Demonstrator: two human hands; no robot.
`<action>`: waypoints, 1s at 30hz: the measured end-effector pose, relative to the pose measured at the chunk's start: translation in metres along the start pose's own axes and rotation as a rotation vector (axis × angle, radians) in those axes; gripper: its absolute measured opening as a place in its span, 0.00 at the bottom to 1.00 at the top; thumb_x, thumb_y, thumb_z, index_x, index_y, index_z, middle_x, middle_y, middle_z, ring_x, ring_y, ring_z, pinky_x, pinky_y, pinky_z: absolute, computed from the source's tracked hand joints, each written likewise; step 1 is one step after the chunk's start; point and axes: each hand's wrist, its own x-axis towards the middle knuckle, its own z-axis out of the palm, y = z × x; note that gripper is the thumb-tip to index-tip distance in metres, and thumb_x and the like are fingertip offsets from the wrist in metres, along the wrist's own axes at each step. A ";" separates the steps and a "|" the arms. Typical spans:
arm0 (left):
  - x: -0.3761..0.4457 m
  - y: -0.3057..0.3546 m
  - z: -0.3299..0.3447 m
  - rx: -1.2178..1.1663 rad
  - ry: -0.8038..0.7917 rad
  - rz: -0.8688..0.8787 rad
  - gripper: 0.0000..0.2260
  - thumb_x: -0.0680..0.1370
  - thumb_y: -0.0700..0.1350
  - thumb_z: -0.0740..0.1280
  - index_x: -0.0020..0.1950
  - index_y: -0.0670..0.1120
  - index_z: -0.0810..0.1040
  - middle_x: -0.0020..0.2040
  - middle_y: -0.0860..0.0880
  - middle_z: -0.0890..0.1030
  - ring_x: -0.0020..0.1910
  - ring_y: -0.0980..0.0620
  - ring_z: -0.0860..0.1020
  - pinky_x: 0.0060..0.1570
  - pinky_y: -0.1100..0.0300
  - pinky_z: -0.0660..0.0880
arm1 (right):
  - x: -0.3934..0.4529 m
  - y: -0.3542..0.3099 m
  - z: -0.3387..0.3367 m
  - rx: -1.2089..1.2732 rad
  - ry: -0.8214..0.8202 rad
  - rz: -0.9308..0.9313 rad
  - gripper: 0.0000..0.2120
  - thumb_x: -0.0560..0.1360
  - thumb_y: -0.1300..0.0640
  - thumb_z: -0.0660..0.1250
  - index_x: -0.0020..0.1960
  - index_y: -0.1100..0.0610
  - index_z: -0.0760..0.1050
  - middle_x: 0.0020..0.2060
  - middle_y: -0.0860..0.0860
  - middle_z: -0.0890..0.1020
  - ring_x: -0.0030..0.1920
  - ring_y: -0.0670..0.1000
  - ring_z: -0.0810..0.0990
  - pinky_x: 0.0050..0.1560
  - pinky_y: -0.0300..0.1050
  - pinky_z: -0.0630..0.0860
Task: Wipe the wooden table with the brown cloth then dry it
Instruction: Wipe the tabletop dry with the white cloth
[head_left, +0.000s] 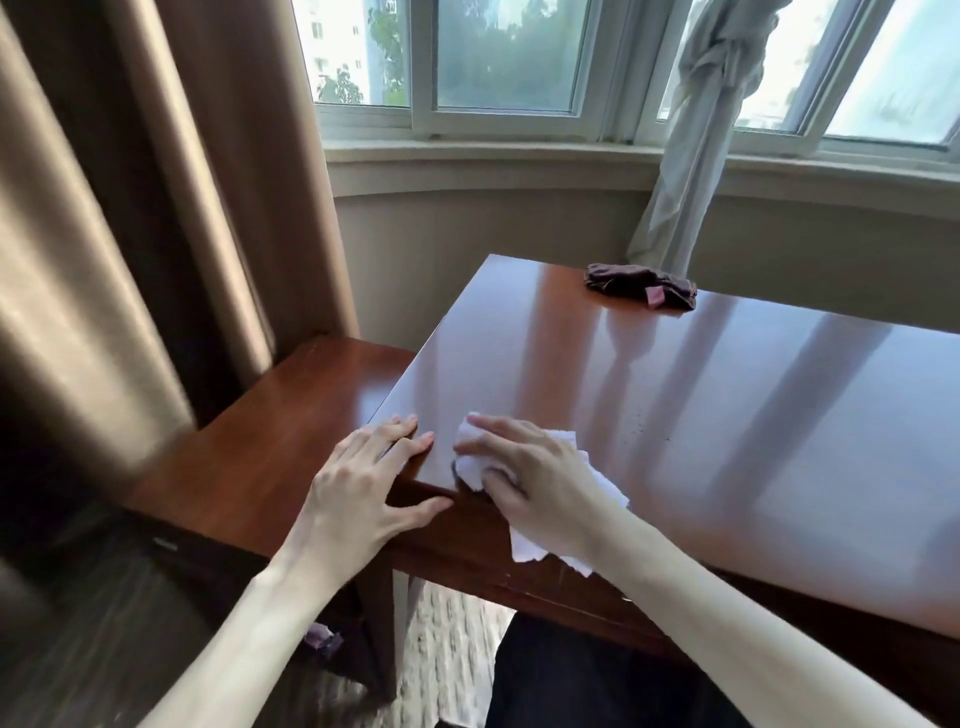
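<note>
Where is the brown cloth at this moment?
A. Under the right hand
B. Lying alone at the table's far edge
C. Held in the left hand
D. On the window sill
B: the brown cloth lies bunched at the far edge of the wooden table, untouched, while the right hand presses a white cloth.

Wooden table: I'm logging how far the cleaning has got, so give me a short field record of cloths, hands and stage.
surface: wooden table, glossy
brown cloth: brown cloth lies bunched at the far edge, untouched
white cloth: white cloth near the front left corner
right hand: right hand presses flat on the white cloth
left hand: left hand rests on the table's corner edge
stage: apparently drying
</note>
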 end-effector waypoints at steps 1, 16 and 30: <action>-0.001 0.000 0.001 0.008 0.004 -0.001 0.32 0.71 0.69 0.64 0.65 0.49 0.81 0.68 0.52 0.78 0.69 0.52 0.74 0.70 0.55 0.68 | 0.002 0.006 -0.003 0.002 -0.028 -0.010 0.19 0.76 0.56 0.60 0.63 0.46 0.80 0.68 0.44 0.78 0.67 0.43 0.74 0.68 0.31 0.63; 0.000 0.005 -0.007 0.033 -0.107 -0.028 0.32 0.73 0.70 0.61 0.69 0.50 0.78 0.70 0.53 0.76 0.72 0.53 0.71 0.73 0.54 0.65 | 0.077 0.048 -0.011 0.001 -0.017 0.193 0.20 0.74 0.50 0.58 0.62 0.44 0.80 0.64 0.41 0.80 0.64 0.49 0.78 0.62 0.43 0.70; 0.070 0.028 0.000 0.095 -0.225 -0.144 0.20 0.81 0.59 0.59 0.70 0.54 0.76 0.69 0.56 0.75 0.69 0.53 0.73 0.68 0.55 0.70 | 0.053 0.134 -0.050 -0.060 0.142 0.363 0.18 0.73 0.51 0.62 0.61 0.45 0.81 0.65 0.42 0.80 0.66 0.49 0.77 0.66 0.42 0.70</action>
